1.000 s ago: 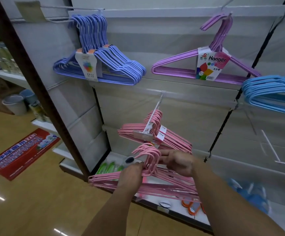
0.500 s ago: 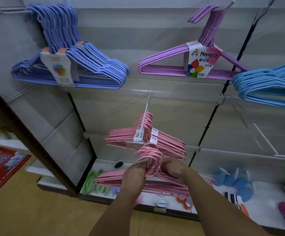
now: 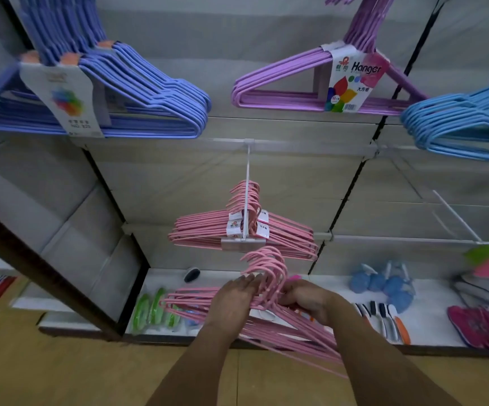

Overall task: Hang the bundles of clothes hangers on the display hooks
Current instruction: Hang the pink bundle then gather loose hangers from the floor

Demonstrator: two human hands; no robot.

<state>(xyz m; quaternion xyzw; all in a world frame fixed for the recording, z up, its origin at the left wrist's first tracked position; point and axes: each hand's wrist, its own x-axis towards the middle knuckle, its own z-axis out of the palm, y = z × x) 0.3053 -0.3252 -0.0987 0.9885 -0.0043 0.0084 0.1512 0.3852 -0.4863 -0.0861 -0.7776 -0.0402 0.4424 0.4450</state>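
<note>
Hands, left (image 3: 235,300) and right (image 3: 306,298), gripped our pink hanger bundle (image 3: 269,306) below the display hook (image 3: 247,197); next, we judged, lift its hooks on.

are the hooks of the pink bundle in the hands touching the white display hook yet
Apart. In the head view the held pink bundle's hooks sit just below the white display hook's front end, with a thin strip of hung hangers between.

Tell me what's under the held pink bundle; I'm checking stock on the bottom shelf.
Under the pink bundle, green rings stand on the shelf at its left end. An orange item peeks out near the right hand. The rest is covered.
</note>
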